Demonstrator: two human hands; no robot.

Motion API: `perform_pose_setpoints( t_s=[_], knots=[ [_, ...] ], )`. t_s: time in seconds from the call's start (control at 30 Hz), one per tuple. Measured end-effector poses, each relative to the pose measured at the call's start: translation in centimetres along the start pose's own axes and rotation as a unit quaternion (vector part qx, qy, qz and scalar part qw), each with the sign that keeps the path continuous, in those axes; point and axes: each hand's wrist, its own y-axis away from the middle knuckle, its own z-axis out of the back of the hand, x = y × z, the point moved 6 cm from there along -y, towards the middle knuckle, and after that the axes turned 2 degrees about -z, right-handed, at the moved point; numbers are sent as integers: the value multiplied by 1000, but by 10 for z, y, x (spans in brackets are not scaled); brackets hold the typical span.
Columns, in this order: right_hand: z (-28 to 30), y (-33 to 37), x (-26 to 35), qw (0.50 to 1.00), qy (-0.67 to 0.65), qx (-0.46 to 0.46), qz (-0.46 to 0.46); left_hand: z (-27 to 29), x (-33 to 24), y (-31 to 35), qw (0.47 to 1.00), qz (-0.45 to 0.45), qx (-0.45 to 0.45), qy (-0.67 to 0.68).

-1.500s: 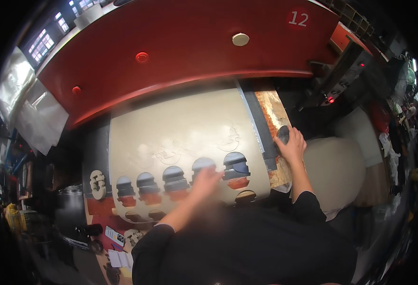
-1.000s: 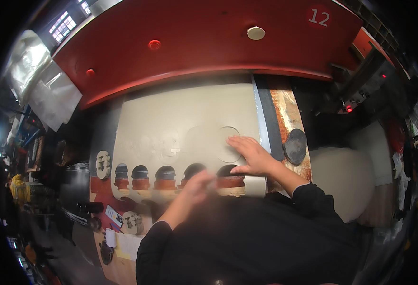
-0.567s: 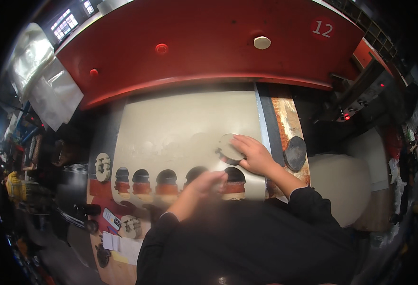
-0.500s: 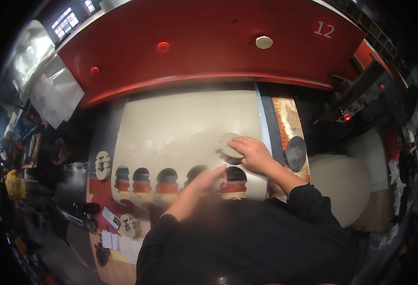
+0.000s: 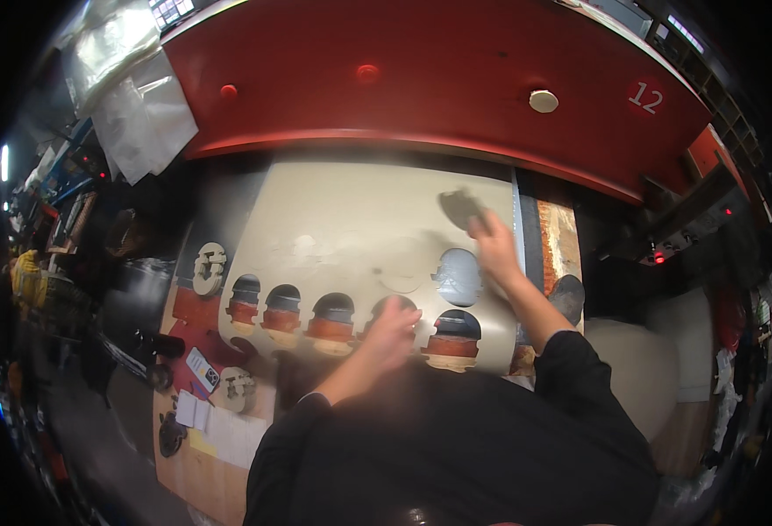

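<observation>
A beige sheet (image 5: 342, 219) lies on the press bed, with a row of rounded notched cut-outs along its near side. My right hand (image 5: 497, 245) is closed on a rounded, dark grey cutting die (image 5: 461, 209), tilted above the sheet and blurred by motion. Just below that hand, a separate cut-out (image 5: 458, 277) shows a pale blue-grey surface through the sheet. My left hand (image 5: 389, 337) hovers over one cut-out in the near row and partly hides it. Its fingers are loosely apart, slightly blurred, with nothing visible in them.
The red press beam (image 5: 438, 96) spans the far side. Beyond the sheet's left edge sits another notched die (image 5: 209, 268). A dark oval piece (image 5: 567, 299) lies at right. On a side table are another die (image 5: 236, 388), a phone-like item (image 5: 202, 369) and papers (image 5: 232, 437).
My right hand has lifted the die off the sheet and moved it away from me, uncovering a cut-out. My left hand has shifted slightly. The whole view has tilted.
</observation>
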Motion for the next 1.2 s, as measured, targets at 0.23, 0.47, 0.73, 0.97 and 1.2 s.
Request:
perform_pose_setpoints(
  t_s=[0.23, 0.47, 0.73, 0.97, 1.2],
  knots=[
    [-89, 28, 29, 914, 208, 262, 228, -22, -23, -1, 998, -63, -7, -6],
    [-99, 33, 39, 881, 292, 242, 283, -29, -32, 7, 997, -26, 71, 1],
    [-94, 21, 14, 945, 243, 148, 162, 10, -64, 49, 975, -89, -87, -182],
    [-34, -42, -3, 928, -341, -93, -122, 71, -54, 46, 962, -116, -227, -101],
    [-122, -32, 47, 974, 102, -19, 203, 84, -68, 31, 992, -31, -73, 102]
  ],
)
